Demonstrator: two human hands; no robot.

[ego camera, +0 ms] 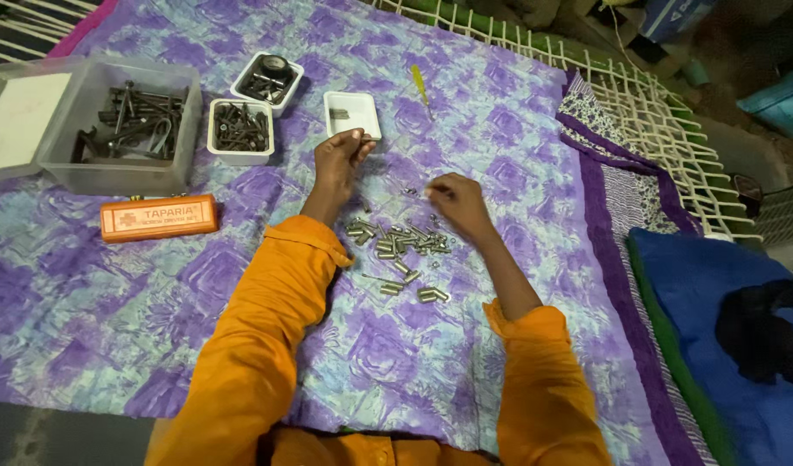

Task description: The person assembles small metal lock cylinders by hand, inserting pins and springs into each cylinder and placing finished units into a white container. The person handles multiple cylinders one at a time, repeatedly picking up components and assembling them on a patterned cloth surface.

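A heap of several small silver metal sleeves and screws (pixel 402 246) lies on the purple patterned cloth (pixel 155 285) in front of me. My left hand (pixel 338 160) reaches to the near edge of a small white tray (pixel 351 114), fingers pinched on a small silver piece. My right hand (pixel 457 200) rests at the far right edge of the heap, fingertips curled and pinching at small parts; what it holds is too small to tell. Both arms wear orange sleeves.
Two more white trays (pixel 240 130) (pixel 268 79) hold dark screws. A clear plastic box (pixel 125 125) at far left holds dark bolts. An orange flat case (pixel 158 217) lies near it. A yellow-handled screwdriver (pixel 420 86) lies beyond. A blue cushion (pixel 724 328) sits right.
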